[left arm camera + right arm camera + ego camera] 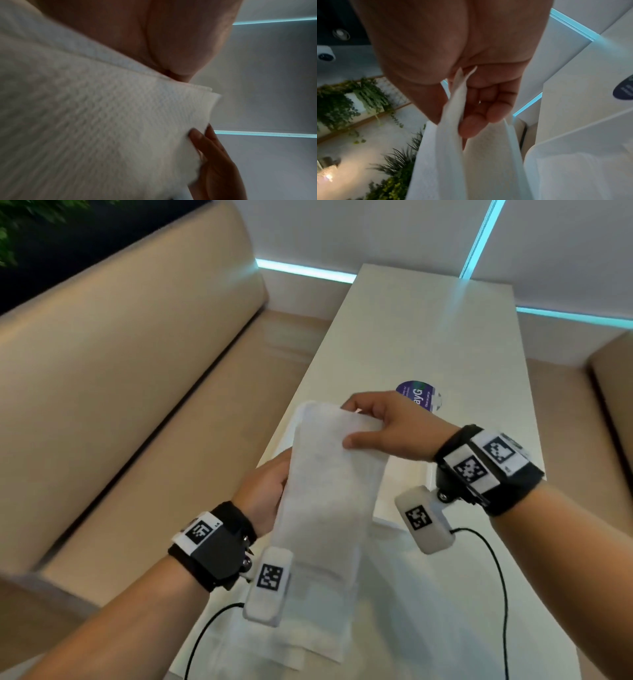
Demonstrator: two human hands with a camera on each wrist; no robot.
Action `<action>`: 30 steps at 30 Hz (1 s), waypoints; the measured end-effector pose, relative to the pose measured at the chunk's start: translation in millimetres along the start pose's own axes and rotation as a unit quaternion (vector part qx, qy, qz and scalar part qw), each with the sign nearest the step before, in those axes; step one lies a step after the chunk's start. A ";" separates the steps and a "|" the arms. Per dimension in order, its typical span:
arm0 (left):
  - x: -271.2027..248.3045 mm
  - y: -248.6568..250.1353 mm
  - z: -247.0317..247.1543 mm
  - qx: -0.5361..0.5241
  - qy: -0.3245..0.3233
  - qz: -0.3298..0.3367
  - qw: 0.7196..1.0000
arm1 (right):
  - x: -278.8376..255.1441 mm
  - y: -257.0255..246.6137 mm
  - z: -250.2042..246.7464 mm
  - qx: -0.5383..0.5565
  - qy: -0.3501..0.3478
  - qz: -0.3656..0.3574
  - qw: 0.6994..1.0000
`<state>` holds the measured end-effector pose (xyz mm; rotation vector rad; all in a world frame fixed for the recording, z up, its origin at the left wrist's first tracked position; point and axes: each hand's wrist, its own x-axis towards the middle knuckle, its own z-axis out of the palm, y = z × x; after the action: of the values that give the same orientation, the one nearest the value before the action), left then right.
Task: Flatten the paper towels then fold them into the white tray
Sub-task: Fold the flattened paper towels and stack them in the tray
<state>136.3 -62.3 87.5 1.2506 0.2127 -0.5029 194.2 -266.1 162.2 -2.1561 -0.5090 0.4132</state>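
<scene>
Two hands hold a long folded paper towel (329, 508) above the white tabletop (445, 344). The right hand (394, 426) pinches its top edge between thumb and fingers (476, 121) — the left hand (267, 491) grips its left side, fingers hidden behind the sheet.

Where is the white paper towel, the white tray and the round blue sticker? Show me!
White paper towel (329, 501): head view, middle of the hanging strip.
White tray (397, 505): head view, bare corner beside the towel.
Round blue sticker (419, 397): head view, visible part beyond the right hand (394, 428).
</scene>
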 end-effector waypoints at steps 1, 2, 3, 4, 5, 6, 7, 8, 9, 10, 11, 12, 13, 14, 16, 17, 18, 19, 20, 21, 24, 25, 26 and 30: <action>-0.2 -3.9 1.8 -0.016 -0.006 -0.005 1.000 | 4.7 2.4 1.1 -0.013 0.008 0.005 1.000; -1.1 -6.3 2.9 -0.034 -0.006 -0.009 0.999 | 7.8 5.7 2.7 -0.023 0.012 0.014 1.000; -1.4 -8.1 3.8 -0.050 -0.008 -0.012 0.999 | 9.5 9.1 4.6 -0.026 0.014 0.021 0.999; -1.6 -8.8 4.4 -0.061 -0.016 -0.013 0.998 | 10.2 12.7 7.0 -0.023 0.018 0.027 0.999; -3.2 -7.6 5.8 -0.069 -0.032 -0.010 0.997 | 10.4 15.8 9.5 -0.017 0.022 0.030 0.999; -5.0 -6.9 6.6 -0.073 -0.043 -0.007 0.996 | 10.2 18.2 11.9 -0.014 0.030 0.032 0.999; -6.6 -6.7 7.3 -0.068 -0.051 -0.002 0.996 | 9.8 20.3 14.3 -0.014 0.040 0.032 0.999; -7.3 -7.0 7.6 -0.051 -0.048 0.010 0.998 | 9.5 21.9 16.9 -0.015 0.051 0.030 0.998; -7.7 -7.8 7.1 -0.027 -0.031 0.024 0.999 | 8.9 23.6 19.4 -0.015 0.064 0.027 0.997; -7.4 -9.2 5.2 -0.006 -0.009 0.039 0.999 | 7.9 25.3 22.2 -0.012 0.077 0.024 0.997; -6.8 -11.0 3.4 0.004 0.006 0.050 0.999 | 6.0 26.7 25.8 -0.010 0.093 0.022 0.995; -7.0 -11.7 2.6 0.003 0.015 0.057 0.998 | 3.4 28.3 30.1 -0.007 0.113 0.023 0.993; -6.6 -12.4 2.3 -0.005 0.018 0.063 0.998 | 0.3 30.6 35.3 0.000 0.136 0.029 0.990; -6.3 -13.0 2.5 -0.016 0.018 0.071 0.997 | -3.5 33.0 41.2 0.015 0.161 0.040 0.986; -7.0 -11.6 6.2 -0.036 0.017 0.086 0.996 | -12.5 37.3 53.1 0.061 0.195 0.070 0.976; -7.3 -11.0 8.2 -0.044 0.016 0.092 0.995 | -17.1 38.7 58.2 0.091 0.191 0.089 0.973; -6.9 -11.7 9.1 -0.049 0.012 0.098 0.994 | -21.4 39.6 62.6 0.119 0.171 0.104 0.972; -6.6 -12.5 9.6 -0.050 0.008 0.103 0.993 | -25.4 40.8 66.3 0.140 0.140 0.110 0.974; -6.5 -13.0 10.3 -0.044 0.008 0.107 0.993 | -28.8 42.0 69.7 0.150 0.106 0.109 0.977; -6.1 -14.1 10.6 -0.035 0.010 0.111 0.993 | -31.3 43.2 72.9 0.152 0.081 0.105 0.979; -5.1 -19.7 10.0 0.017 0.021 0.134 0.991 | -35.5 42.6 78.2 0.135 0.076 0.084 0.984; -5.3 -21.0 9.6 0.037 0.025 0.144 0.989 | -35.4 42.1 78.7 0.128 0.081 0.075 0.986; -6.0 -21.8 9.8 0.048 0.027 0.155 0.986 | -35.1 41.2 78.9 0.126 0.084 0.069 0.986; -7.8 -21.5 9.2 0.054 0.032 0.180 0.982 | -33.1 35.8 80.7 0.138 0.082 0.052 0.986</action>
<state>118.2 -73.8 75.4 1.3765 0.0100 -0.1633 136.0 -247.6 90.4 -1.9318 -0.2324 0.3378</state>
